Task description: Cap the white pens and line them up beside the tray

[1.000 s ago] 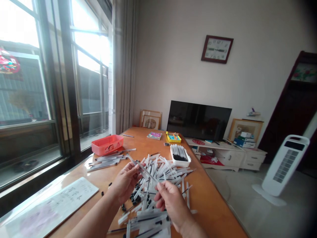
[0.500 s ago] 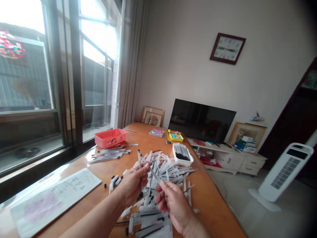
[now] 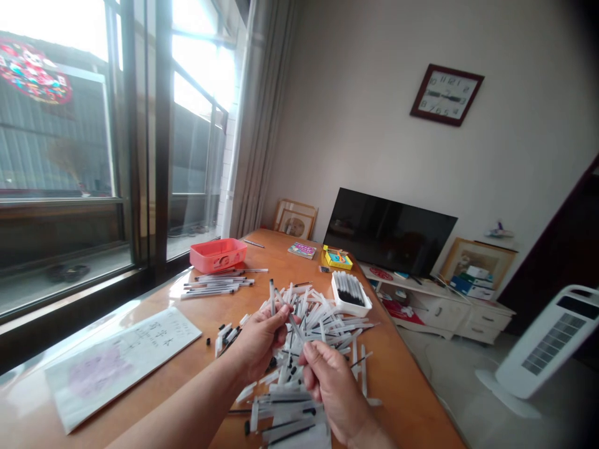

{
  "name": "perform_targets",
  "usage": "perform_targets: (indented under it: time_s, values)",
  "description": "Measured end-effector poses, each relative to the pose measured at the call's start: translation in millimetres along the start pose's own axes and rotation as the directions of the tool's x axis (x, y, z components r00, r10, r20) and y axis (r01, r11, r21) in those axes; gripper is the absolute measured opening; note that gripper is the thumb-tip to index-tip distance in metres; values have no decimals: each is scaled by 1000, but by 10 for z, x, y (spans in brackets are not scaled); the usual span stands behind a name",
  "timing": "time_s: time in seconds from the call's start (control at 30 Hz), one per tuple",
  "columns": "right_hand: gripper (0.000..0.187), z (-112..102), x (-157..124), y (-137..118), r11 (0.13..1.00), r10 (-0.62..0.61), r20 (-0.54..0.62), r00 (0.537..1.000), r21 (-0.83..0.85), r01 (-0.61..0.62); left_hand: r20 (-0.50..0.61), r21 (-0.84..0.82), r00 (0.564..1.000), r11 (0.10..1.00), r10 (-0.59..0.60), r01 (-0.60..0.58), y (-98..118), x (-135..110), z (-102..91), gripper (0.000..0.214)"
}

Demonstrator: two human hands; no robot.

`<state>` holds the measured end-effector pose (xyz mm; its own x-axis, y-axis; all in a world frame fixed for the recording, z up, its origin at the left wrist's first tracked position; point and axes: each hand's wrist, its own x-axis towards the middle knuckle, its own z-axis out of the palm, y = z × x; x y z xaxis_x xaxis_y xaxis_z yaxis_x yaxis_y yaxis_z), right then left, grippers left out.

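Note:
My left hand (image 3: 264, 337) is closed, with a slim translucent pen (image 3: 272, 298) standing up from its fingers, dark at the top end. A second clear pen (image 3: 296, 329) slants between my two hands. Its upper end reaches the left fingertips, while the thumb and fingers of my right hand (image 3: 330, 374) pinch the lower end. Underneath both hands spreads a heap of loose pen parts (image 3: 316, 305): clear barrels, white caps, dark refills and small black plugs. The fingers hide part of the pens they hold.
A white box (image 3: 352, 305) of upright pens stands right of the heap. Beyond a row of finished-looking pens (image 3: 218, 285) sits a red basket (image 3: 218, 257). A notebook (image 3: 126, 368) lies at left. The wooden table's (image 3: 402, 386) right edge runs close by.
The view has shifted slightly, so everything sits a little further right. Both hands keep nearly the same pose, still holding the pens.

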<state>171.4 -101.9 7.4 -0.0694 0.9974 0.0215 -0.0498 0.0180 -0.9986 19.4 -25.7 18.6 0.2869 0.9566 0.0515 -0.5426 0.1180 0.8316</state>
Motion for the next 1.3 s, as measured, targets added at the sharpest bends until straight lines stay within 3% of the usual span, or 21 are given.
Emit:
perform_targets:
  time_s: [0.1,0.27,0.5,0.6,0.7,0.8,0.87,1.1,1.3]
  values:
    - [48,4,-4,24,951,-154,-14,988,-275,144,-32,-7,999,1000,19,-19,-27,6,23,27]
    - [41,-29,-3,48,693,-392,18,920,-652,308,-86,1,996,999,40,-40,-61,-6,47,29]
    - [35,6,11,53,341,-497,104,861,-890,304,-176,13,984,999,39,-38,-135,13,29,34]
    - [33,47,-38,27,261,-545,149,825,-905,337,-274,-21,960,997,63,-72,-83,77,-82,39]
    - [31,43,-89,6,354,-544,126,830,-862,363,-372,-35,924,993,91,-112,18,133,-204,46]
    - [34,-34,-83,-10,502,-496,25,868,-807,310,-288,-87,954,990,81,-110,71,143,-225,44]
    - [38,-108,-52,-16,556,-468,-33,883,-788,265,-236,-118,971,990,48,-78,65,131,-192,41]
    - [44,-276,61,38,616,-442,-199,875,-776,135,-174,-131,985,991,-14,-9,53,98,-155,33]
    - [40,-252,59,4,683,-427,-230,874,-716,145,-136,-99,990,995,-43,30,69,64,-124,32]
